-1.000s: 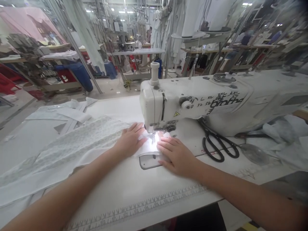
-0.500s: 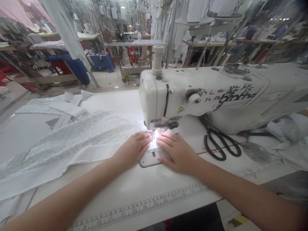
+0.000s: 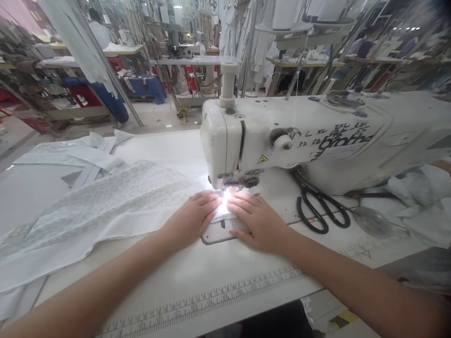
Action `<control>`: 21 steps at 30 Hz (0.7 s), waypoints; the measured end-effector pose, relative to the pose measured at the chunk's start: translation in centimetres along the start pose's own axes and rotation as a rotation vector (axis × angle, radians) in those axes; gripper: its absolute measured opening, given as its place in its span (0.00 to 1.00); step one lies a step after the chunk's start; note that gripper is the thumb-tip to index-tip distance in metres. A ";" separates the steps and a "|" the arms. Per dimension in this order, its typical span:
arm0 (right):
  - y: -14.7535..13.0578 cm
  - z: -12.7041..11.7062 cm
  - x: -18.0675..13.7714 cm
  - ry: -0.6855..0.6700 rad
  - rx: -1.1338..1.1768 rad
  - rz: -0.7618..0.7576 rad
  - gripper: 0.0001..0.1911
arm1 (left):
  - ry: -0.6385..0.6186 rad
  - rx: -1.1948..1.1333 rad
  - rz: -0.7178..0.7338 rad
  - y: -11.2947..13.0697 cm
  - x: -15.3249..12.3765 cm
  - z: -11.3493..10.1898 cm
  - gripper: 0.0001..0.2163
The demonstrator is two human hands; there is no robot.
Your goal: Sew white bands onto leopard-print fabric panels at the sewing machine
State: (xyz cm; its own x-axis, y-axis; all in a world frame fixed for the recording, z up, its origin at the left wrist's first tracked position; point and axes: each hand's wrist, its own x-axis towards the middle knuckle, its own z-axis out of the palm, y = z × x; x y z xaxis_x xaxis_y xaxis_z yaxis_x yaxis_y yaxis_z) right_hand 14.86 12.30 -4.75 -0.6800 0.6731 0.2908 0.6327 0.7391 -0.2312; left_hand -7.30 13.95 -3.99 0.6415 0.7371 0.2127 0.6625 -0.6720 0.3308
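Both hands lie flat at the needle area of a white sewing machine (image 3: pixel 225 141), under its bright lamp. My left hand (image 3: pixel 192 218) rests on the right end of a pale patterned fabric piece (image 3: pixel 116 197), fingers stretched toward the presser foot. On the other side, my right hand (image 3: pixel 259 223) presses the cloth, its thumb over the metal needle plate (image 3: pixel 214 234). Neither hand is closed on anything. The needle and the cloth edge beneath it are washed out by glare.
Black-handled scissors (image 3: pixel 317 211) lie right of my right hand. Crumpled pale cloth (image 3: pixel 419 197) is at the far right, and fabric pieces (image 3: pixel 81 155) at the left. A printed ruler (image 3: pixel 204 298) runs along the table's front. Behind are other sewing stations.
The view has shifted slightly, so the machine and table appear a little further left. Both hands keep their places at the needle area, with no clear movement of the fabric.
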 end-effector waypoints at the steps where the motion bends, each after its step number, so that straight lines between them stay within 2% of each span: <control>1: 0.0 0.0 -0.1 0.003 0.006 -0.013 0.24 | -0.011 0.002 0.019 0.0 -0.1 -0.1 0.14; 5: -0.4 -0.3 -0.7 0.009 0.054 -0.122 0.24 | -0.082 -0.044 0.123 0.2 -0.8 -0.6 0.14; 11: -0.5 -0.2 -1.0 0.024 0.046 -0.133 0.25 | -0.104 -0.083 0.096 -0.2 -0.7 -1.2 0.15; 15: -0.3 0.0 -0.6 0.049 0.026 -0.113 0.25 | -0.071 -0.020 0.092 -1.4 0.4 -1.2 0.14; 18: 0.1 -0.8 -1.0 0.096 0.006 -0.080 0.19 | -0.055 0.001 0.095 -2.1 0.9 -1.3 0.14; 21: 1.2 -2.7 -3.0 0.193 -0.050 0.068 0.14 | -0.061 -0.025 0.057 -2.4 1.0 -1.5 0.14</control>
State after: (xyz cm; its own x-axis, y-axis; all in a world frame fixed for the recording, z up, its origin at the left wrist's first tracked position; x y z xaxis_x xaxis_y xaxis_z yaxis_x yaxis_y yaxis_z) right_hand 18.63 11.09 -3.41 -0.5546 0.7002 0.4496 0.6955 0.6867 -0.2114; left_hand -8.78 16.38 -3.20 0.7008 0.6915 0.1752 0.6148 -0.7101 0.3432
